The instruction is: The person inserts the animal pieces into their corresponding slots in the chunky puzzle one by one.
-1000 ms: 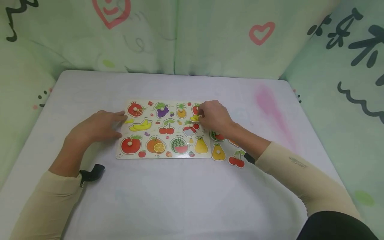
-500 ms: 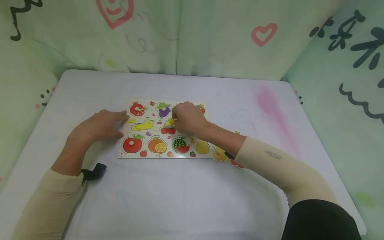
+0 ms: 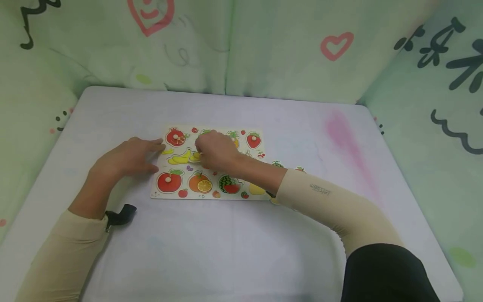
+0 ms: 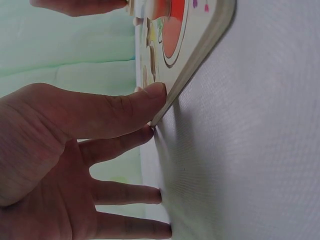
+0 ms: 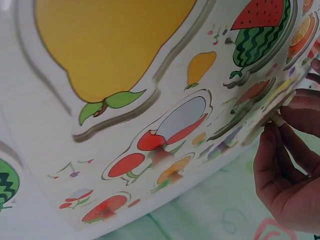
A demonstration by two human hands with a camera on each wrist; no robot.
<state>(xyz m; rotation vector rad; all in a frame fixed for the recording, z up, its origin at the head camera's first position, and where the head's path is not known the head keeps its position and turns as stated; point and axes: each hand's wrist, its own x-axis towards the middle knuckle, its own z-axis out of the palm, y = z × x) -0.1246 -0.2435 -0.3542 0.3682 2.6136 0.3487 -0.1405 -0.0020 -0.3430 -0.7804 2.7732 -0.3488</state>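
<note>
A flat fruit knob puzzle board [image 3: 230, 197] lies on the white table. My right hand [image 3: 216, 152] reaches over its middle and pinches the knob of a yellow banana piece [image 3: 195, 157]. The piece overlaps the right end of the printed bananas [image 3: 179, 159] in the head view. In the right wrist view, thumb and fingertips of the right hand [image 5: 287, 165] meet at the small knob [image 5: 277, 118]. My left hand [image 3: 130, 157] is at the board's left edge, fingers spread; the left wrist view shows its thumb [image 4: 125, 110] on the board's corner.
Loose fruit pieces lie right of the board, mostly under the right forearm: a watermelon piece [image 3: 277, 164] and a yellow pear piece [image 3: 275, 201] show partly. Knobbed pieces such as the apple [image 3: 169, 183] sit in the board. A green curtain [image 3: 264, 63] hangs behind the table [image 3: 188, 251].
My right hand has moved left across the board with the banana piece, from near the strawberry to beside the printed bananas. The left hand has stayed at the board's left edge.
</note>
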